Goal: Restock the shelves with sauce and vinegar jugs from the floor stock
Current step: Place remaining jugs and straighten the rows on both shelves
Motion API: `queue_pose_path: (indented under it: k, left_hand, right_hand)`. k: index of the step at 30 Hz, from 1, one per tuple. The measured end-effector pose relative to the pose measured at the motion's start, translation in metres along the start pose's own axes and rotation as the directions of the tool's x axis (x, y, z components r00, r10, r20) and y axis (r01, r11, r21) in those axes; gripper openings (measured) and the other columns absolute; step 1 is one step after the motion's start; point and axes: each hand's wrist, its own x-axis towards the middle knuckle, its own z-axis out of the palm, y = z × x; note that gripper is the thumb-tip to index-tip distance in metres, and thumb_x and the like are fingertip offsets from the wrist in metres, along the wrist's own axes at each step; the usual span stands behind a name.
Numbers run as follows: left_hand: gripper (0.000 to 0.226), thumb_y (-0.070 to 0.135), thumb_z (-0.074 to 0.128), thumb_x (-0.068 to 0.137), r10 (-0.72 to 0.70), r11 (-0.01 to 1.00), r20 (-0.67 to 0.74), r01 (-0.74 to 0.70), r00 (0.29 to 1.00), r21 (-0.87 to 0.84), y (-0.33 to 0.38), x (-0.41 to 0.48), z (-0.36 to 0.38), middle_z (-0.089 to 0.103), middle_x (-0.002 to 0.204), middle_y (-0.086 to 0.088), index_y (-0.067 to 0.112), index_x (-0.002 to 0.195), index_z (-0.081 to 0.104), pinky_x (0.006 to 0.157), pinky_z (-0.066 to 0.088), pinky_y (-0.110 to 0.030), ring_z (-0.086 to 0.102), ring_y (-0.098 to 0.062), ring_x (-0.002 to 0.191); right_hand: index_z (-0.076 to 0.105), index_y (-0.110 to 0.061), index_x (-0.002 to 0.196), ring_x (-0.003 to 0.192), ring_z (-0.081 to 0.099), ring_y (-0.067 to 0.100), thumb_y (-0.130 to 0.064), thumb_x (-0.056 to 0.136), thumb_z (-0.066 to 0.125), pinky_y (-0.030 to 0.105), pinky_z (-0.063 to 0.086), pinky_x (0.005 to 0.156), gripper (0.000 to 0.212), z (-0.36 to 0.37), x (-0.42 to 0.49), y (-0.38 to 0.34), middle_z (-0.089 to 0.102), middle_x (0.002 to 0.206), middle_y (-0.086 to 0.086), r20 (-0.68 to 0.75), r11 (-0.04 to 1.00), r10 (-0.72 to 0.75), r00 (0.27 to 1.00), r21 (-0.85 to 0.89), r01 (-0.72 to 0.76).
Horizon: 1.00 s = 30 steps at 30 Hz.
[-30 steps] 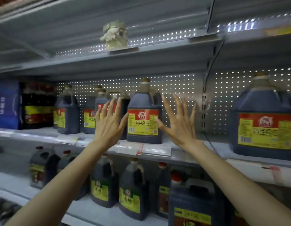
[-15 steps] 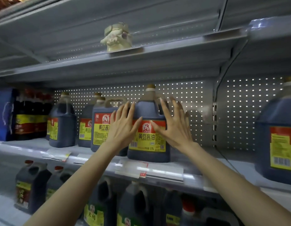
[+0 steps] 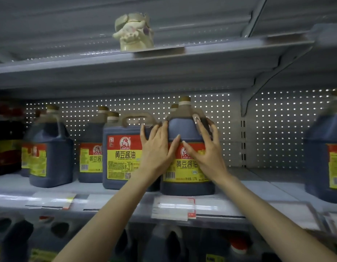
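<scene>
Jug (image 3: 184,129) standing upright at the front edge of the middle shelf (image 3: 258,188), held between two hands.

Nearest, two bare arms reaching up and forward from the bottom corners. Between and below them, low jugs (image 3: 164,244) on the shelf underneath, dark and blurry. Then price tags (image 3: 173,207) along the shelf front, just under the jug.

Left hand (image 3: 156,150) laid flat on the jug's left side, fingers straight and a little spread, pointing up, thumb resting on the front by the top of the label. Right hand (image 3: 205,156) on the right side, fingers spread and bent softly round the jug's shoulder, thumb on the red part of the label. Thumb tips close together, not quite touching.

Big and dark all over, with a small gold cap on a short neck. On the front, a red band with a round picture, then a yellow band with big dark letters, and a barcode low on the left.

Just beside it on the left, a twin jug (image 3: 122,157) with a loop handle on top and the same red and yellow label. More jugs (image 3: 48,154) farther left, and a far jug (image 3: 326,157) on the right, well apart.

Behind all of these, a grey back wall (image 3: 228,129) full of tiny bright holes. Higher up, on the top shelf (image 3: 182,59), a cream figure (image 3: 133,33) standing near the edge.
</scene>
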Motion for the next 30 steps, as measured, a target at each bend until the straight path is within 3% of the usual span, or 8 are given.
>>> queue_pose_path:
  k: [4,7,12,16,18,20,24,30]
  left_hand:
    - [0.067,0.046,0.02,0.097,-0.002,0.996,-0.117,-0.008,0.993,-0.087,0.002,0.0,0.009,0.056,0.133,-0.016,-0.002,0.139,0.041,0.117,-0.004,-0.038,0.047,-0.029,0.129]
    - [0.061,0.04,0.021,0.098,0.007,0.986,-0.164,-0.035,0.986,-0.165,0.003,0.001,0.014,0.055,0.133,-0.017,-0.001,0.139,0.04,0.117,-0.006,-0.03,0.047,-0.029,0.128]
    - [0.06,0.037,0.018,0.098,-0.029,0.951,-0.167,-0.025,0.986,-0.309,0.009,-0.001,0.019,0.049,0.136,-0.016,0.0,0.143,0.033,0.119,-0.005,-0.032,0.04,-0.022,0.132]
    - [0.062,0.038,0.017,0.097,-0.094,0.914,-0.165,0.02,0.982,-0.405,0.017,-0.003,0.02,0.045,0.137,-0.015,0.0,0.143,0.033,0.119,-0.003,-0.033,0.036,-0.021,0.134]
    - [0.06,0.04,0.02,0.097,-0.13,0.872,-0.14,0.046,0.982,-0.488,0.024,-0.005,0.021,0.041,0.142,-0.013,0.004,0.145,0.031,0.119,0.01,-0.034,0.032,-0.02,0.135]
    - [0.057,0.038,0.025,0.098,-0.166,0.827,-0.11,0.078,0.98,-0.556,0.033,-0.005,0.023,0.038,0.144,-0.009,0.008,0.146,0.029,0.11,0.024,-0.024,0.034,-0.018,0.133]
    - [0.056,0.037,0.026,0.097,-0.194,0.778,-0.092,0.096,0.977,-0.621,0.05,-0.004,0.031,0.037,0.146,-0.005,0.013,0.147,0.029,0.103,0.029,-0.021,0.037,-0.012,0.131]
    - [0.055,0.037,0.027,0.097,-0.199,0.718,-0.069,0.098,0.977,-0.689,0.082,0.003,0.046,0.04,0.141,-0.008,0.011,0.145,0.032,0.106,0.037,-0.033,0.042,-0.016,0.127]
  right_hand:
    - [0.025,-0.039,0.146,0.131,0.029,0.01,-0.064,0.077,0.061,0.031,0.045,0.101,0.082,0.005,-0.007,-0.006,0.013,0.154,0.0,-0.059,1.0,0.026,0.998,-0.016,-0.026]
    - [0.026,-0.037,0.146,0.124,0.034,0.007,-0.058,0.079,0.062,0.018,0.043,0.094,0.079,0.006,-0.009,-0.007,0.018,0.152,0.0,-0.084,1.0,0.002,0.996,-0.03,-0.004]
    - [0.026,-0.033,0.149,0.126,0.028,0.003,-0.062,0.081,0.06,0.001,0.031,0.087,0.081,0.005,-0.009,-0.006,0.016,0.154,0.001,-0.063,1.0,0.015,0.998,-0.027,-0.016]
    - [0.024,-0.034,0.149,0.127,0.024,0.002,-0.06,0.082,0.058,0.018,0.038,0.098,0.079,0.001,-0.008,-0.002,0.013,0.154,0.002,-0.059,0.999,-0.022,0.998,-0.025,0.021]
    - [0.023,-0.036,0.148,0.13,0.028,0.008,-0.067,0.078,0.05,0.025,0.042,0.098,0.081,-0.004,-0.007,0.001,0.013,0.154,0.0,-0.054,1.0,-0.024,0.998,-0.011,0.024]
    - [0.022,-0.041,0.145,0.132,0.034,0.015,-0.068,0.075,0.047,0.028,0.047,0.096,0.078,-0.01,-0.008,0.004,0.015,0.153,0.0,-0.048,1.0,-0.012,0.999,0.006,0.012]
    - [0.02,-0.048,0.142,0.131,0.038,0.018,-0.068,0.078,0.05,0.04,0.05,0.097,0.073,-0.024,-0.008,0.018,0.021,0.146,-0.005,-0.067,1.0,-0.025,0.997,0.007,0.026]
    - [0.02,-0.04,0.146,0.125,0.04,0.017,-0.069,0.078,0.048,0.038,0.052,0.093,0.079,-0.058,-0.01,0.035,0.022,0.139,-0.007,-0.067,0.996,-0.049,0.997,-0.08,0.044]
